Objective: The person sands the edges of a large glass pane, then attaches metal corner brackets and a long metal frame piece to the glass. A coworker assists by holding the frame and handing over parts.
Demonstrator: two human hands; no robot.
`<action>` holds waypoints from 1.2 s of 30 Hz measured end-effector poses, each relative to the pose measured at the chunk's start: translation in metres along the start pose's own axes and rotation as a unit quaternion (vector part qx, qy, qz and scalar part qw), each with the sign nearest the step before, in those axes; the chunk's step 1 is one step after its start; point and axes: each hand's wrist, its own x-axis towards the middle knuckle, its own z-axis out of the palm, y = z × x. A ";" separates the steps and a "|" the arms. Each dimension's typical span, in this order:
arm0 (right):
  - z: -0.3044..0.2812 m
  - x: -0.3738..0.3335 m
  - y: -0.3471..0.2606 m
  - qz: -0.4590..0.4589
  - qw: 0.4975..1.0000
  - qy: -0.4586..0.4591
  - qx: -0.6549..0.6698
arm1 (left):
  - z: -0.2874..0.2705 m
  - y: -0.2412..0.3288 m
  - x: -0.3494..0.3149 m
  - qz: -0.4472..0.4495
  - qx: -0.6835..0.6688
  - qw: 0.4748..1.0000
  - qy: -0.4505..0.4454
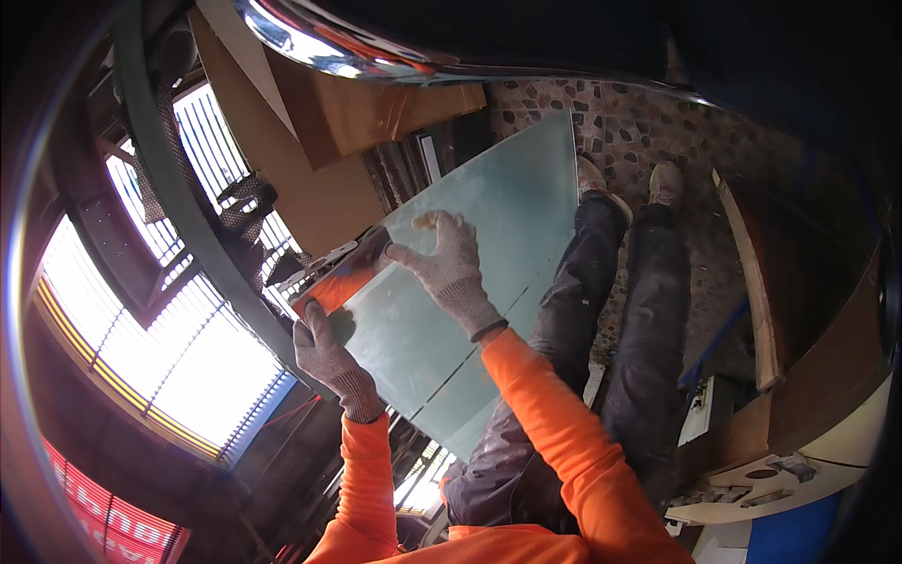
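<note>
A large greenish frosted glass pane (507, 188) leans in front of my legs. Along its left edge lies a narrow glossy strip (346, 275), mirror-like, reflecting orange. My left hand (331, 362), in a grey knit glove, is closed on the strip's near end, thumb on top; its other fingers are partly hidden. Over the pane is my right hand (449, 263), gloved the same way. Its thumb and forefinger are spread apart, the thumb tip close to the strip's far end. Whether that thumb touches the strip, I cannot tell.
Brown boards (319, 197) lean at the upper left, near a curved dark metal frame (178, 207). My shoes (666, 184) stand on a pebble-patterned floor (625, 122). A curved wooden panel (752, 273) and a cream panel with metal fittings (780, 484) are at right.
</note>
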 end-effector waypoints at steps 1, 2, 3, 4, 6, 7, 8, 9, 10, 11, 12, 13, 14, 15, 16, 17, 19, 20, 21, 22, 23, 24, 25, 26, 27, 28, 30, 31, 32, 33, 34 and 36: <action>-0.005 0.007 0.004 -0.073 0.997 0.005 -0.014 | 0.001 0.003 -0.001 -0.003 -0.010 1.000 -0.001; -0.012 0.023 0.009 -0.145 0.989 0.009 -0.030 | -0.003 -0.003 0.002 0.011 0.017 1.000 -0.008; -0.019 0.041 0.011 -0.221 0.974 0.013 -0.046 | -0.003 0.001 -0.001 0.010 0.032 0.999 -0.004; -0.023 0.060 0.013 -0.277 0.957 -0.020 -0.079 | -0.001 0.010 -0.006 0.009 0.045 0.999 -0.001; -0.027 0.090 0.015 -0.386 0.907 -0.085 -0.146 | 0.006 0.020 -0.012 0.026 0.054 0.998 -0.004; -0.033 0.093 0.003 -0.337 0.910 -0.169 -0.172 | 0.006 0.017 -0.013 0.036 0.054 0.998 -0.008; -0.042 0.097 -0.008 -0.284 0.904 -0.250 -0.198 | 0.008 0.015 -0.013 0.048 0.053 0.997 -0.012; -0.049 0.097 -0.016 -0.227 0.889 -0.329 -0.221 | 0.008 0.016 -0.016 0.050 0.050 0.997 -0.007; -0.048 0.097 -0.015 -0.228 0.896 -0.318 -0.212 | 0.008 0.018 -0.018 0.053 0.047 0.997 -0.002; -0.047 0.096 -0.014 -0.228 0.902 -0.306 -0.202 | 0.009 0.020 -0.020 0.057 0.044 0.997 0.002; -0.045 0.095 -0.013 -0.228 0.909 -0.293 -0.189 | 0.010 0.023 -0.022 0.052 0.050 0.997 0.007; -0.045 0.092 -0.012 -0.232 0.914 -0.281 -0.181 | 0.011 0.027 -0.023 0.048 0.057 0.997 0.011; -0.045 0.088 -0.010 -0.235 0.918 -0.268 -0.173 | 0.011 0.029 -0.024 0.044 0.063 0.997 0.016; -0.046 0.087 -0.010 -0.239 0.923 -0.252 -0.164 | 0.012 0.029 -0.026 0.044 0.071 0.996 0.020; -0.046 0.087 -0.011 -0.233 0.923 -0.257 -0.170 | 0.012 0.029 -0.027 0.045 0.079 0.996 0.024; -0.046 0.089 -0.011 -0.226 0.922 -0.261 -0.176 | 0.012 0.029 -0.027 0.046 0.087 0.995 0.028; -0.049 0.090 -0.016 -0.216 0.918 -0.281 -0.177 | 0.012 0.028 -0.025 0.068 0.103 0.992 0.022; -0.050 0.093 -0.019 -0.212 0.915 -0.296 -0.172 | 0.012 0.027 -0.023 0.079 0.111 0.990 0.019; -0.052 0.095 -0.018 -0.207 0.913 -0.310 -0.168 | 0.010 0.026 -0.023 0.071 0.095 0.993 0.017; -0.053 0.095 -0.018 -0.216 0.907 -0.320 -0.169 | 0.008 0.025 -0.023 0.063 0.079 0.995 0.016; -0.053 0.095 -0.018 -0.226 0.900 -0.330 -0.171 | 0.007 0.025 -0.024 0.054 0.063 0.996 0.014; -0.054 0.097 -0.017 -0.236 0.895 -0.337 -0.173 | 0.010 0.030 -0.025 0.048 0.050 0.997 0.019; -0.055 0.100 -0.015 -0.238 0.892 -0.340 -0.181 | 0.011 0.029 -0.026 0.044 0.036 0.998 0.020; -0.057 0.103 -0.014 -0.240 0.888 -0.344 -0.189 | 0.011 0.027 -0.025 0.040 0.021 0.999 0.020; -0.057 0.102 -0.014 -0.241 0.883 -0.351 -0.196 | 0.010 0.026 -0.026 0.034 0.009 0.999 0.023; -0.058 0.100 -0.014 -0.242 0.887 -0.342 -0.195 | 0.008 0.026 -0.026 0.031 0.019 0.999 0.025; -0.058 0.097 -0.014 -0.244 0.893 -0.324 -0.194 | 0.005 0.027 -0.026 0.024 0.036 0.999 0.029; -0.057 0.098 -0.014 -0.230 0.893 -0.329 -0.205 | 0.007 0.028 -0.028 0.024 0.032 0.999 0.030; -0.056 0.099 -0.014 -0.216 0.892 -0.333 -0.218 | 0.009 0.029 -0.030 0.024 0.028 0.999 0.031; -0.054 0.100 -0.015 -0.204 0.889 -0.340 -0.230 | 0.009 0.030 -0.031 0.023 0.024 0.999 0.036; -0.054 0.100 -0.016 -0.207 0.889 -0.340 -0.225 | 0.010 0.032 -0.033 0.021 0.018 0.999 0.037; -0.059 0.099 -0.020 -0.211 0.889 -0.341 -0.221 | 0.012 0.036 -0.037 0.014 0.003 0.999 0.039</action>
